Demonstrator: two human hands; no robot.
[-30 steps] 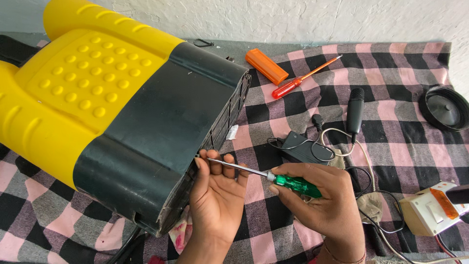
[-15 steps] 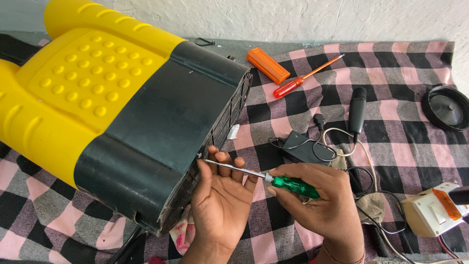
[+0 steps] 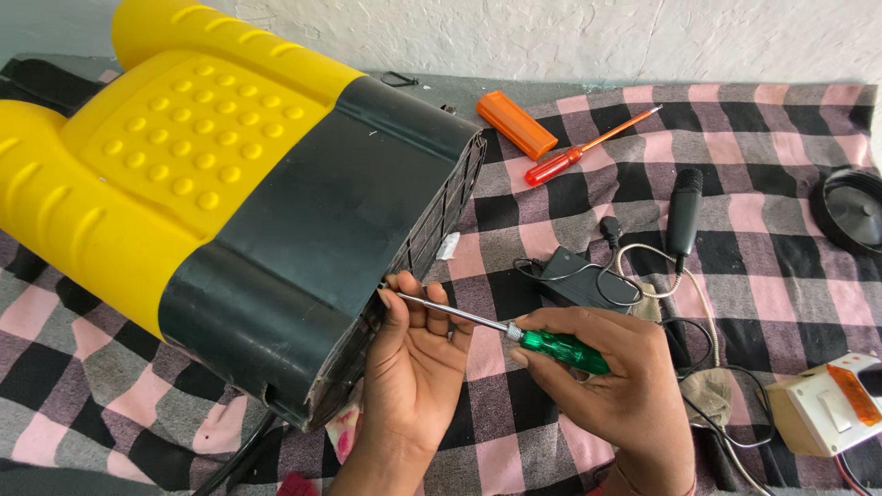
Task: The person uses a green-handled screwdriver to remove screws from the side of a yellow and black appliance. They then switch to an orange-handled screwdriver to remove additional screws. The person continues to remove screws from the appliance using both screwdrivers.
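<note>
A large yellow and black plastic tank-like housing lies on its side on a pink and black checked cloth. My right hand grips a green-handled screwdriver, whose metal shaft points left with its tip at the grilled black end of the housing. My left hand is palm up under the shaft, fingertips steadying the tip against the housing edge.
A red-handled screwdriver and an orange case lie at the back. A black adapter with cables, a black microphone, a black round cap and a white switch box lie to the right. A white wall runs behind.
My left hand has shifted slightly up along the housing edge, its fingers closing round the screwdriver tip. The right hand and screwdriver stay nearly in place.
</note>
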